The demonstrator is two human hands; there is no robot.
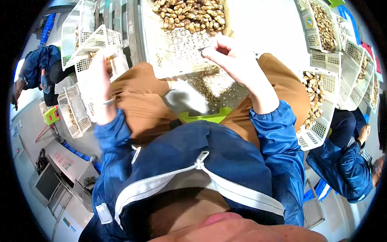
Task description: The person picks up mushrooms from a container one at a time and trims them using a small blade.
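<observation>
My right hand (231, 56) is closed in a pinch above the near edge of a white plastic crate (161, 71). A short, thin, dark tool (200, 49), perhaps a small blade, sticks out from its fingertips. Brown and pale mushroom-like pieces (191, 16) fill the far part of this crate, while its lattice floor shows nearer me. To the left, my left hand (100, 76) reaches over another white crate (84, 66), overexposed, its fingers stretched out. Brown pieces (109, 63) show beside its fingers; whether it touches them is unclear.
Brown and pale scraps (213, 86) litter the floor between my knees, beyond a green plastic edge (205, 115). At my right stands a crate of pieces (312, 101), with more crates (322, 28) farther off. Co-workers (346, 161) (38, 66) sit on both sides.
</observation>
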